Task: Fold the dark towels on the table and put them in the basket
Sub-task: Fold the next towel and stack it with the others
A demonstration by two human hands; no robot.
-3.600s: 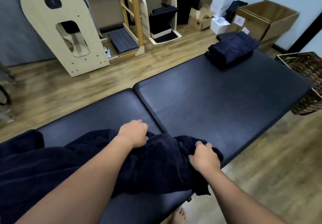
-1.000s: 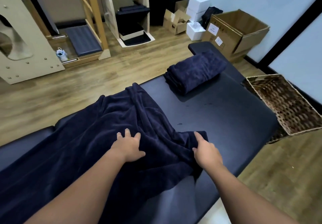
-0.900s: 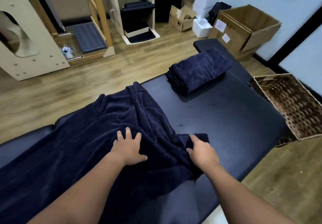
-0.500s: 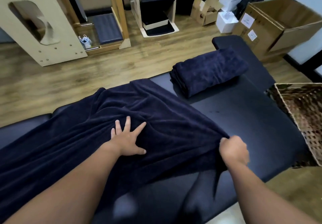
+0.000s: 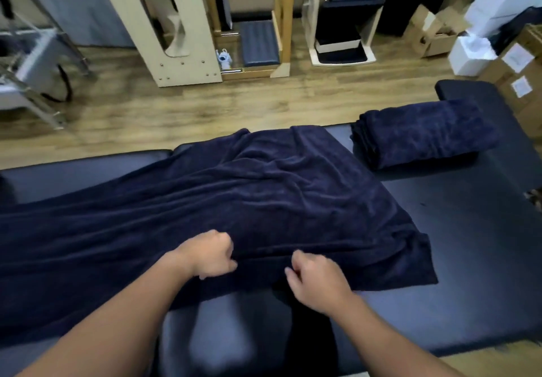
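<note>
Large dark navy terry towel lies spread along black padded table, wrinkled, ready for folding. Left hand and right hand close together at near edge, fingers curled, apparently pinching cloth; blur hides grip. Folded navy towel waits at far corner.

Spread towel cut off left; basket barely visible.
</note>
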